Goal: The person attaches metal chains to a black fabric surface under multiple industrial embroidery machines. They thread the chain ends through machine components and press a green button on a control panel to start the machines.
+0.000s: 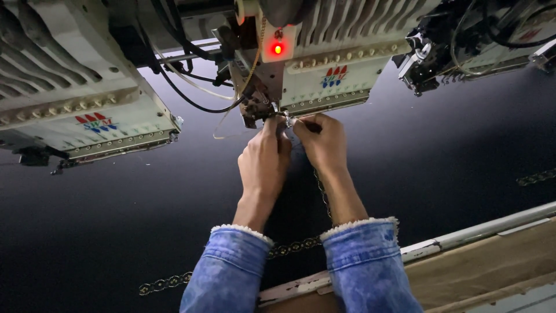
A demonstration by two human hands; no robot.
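We pinch thread with both hands, left hand [263, 165] and right hand [320, 142], fingertips just under the embroidery head's needle bar [277, 111].

Both hands [292, 153] side by side under the middle embroidery head [313, 64], over the stretched cloth [452, 156].

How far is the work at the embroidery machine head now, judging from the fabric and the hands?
Done: a stitched gold chain pattern already runs across the dark fabric. In hand: the left hand and right hand both work at the needle area of the middle machine head, whose red light is on. Left: most of the fabric is bare; what the fingers grip is too small to tell.
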